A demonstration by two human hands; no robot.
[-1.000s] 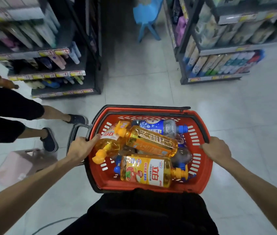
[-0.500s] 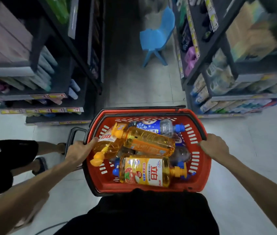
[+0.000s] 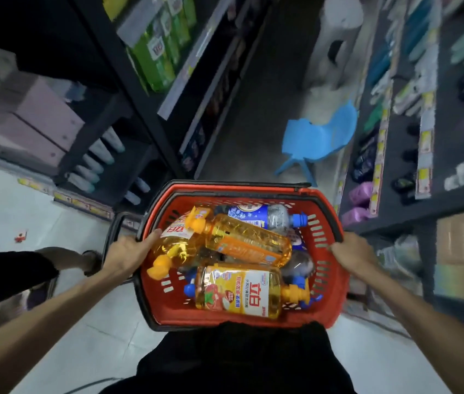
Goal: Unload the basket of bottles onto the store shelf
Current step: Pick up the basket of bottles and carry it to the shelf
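Flanking a pale tiled floor (image 3: 26,211), dark store shelves (image 3: 128,81) line an aisle with a blue chair (image 3: 319,140). The left hand (image 3: 128,255) and right hand (image 3: 353,255) curl their fingers (image 3: 151,236) over the red basket (image 3: 336,282) rims; bottles (image 3: 242,243) lie heaped inside.

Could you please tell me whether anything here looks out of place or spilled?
Nothing looks spilled. The bottles lie jumbled on their sides in the red basket. A blue chair stands in the aisle, and a small red scrap lies on the floor at left.

Logged bottles (image 3: 242,245) piled in basket (image 3: 334,291); left shelving (image 3: 128,81) and right shelving (image 3: 395,166) flanking aisle, chair (image 3: 316,137) ahead beyond basket.
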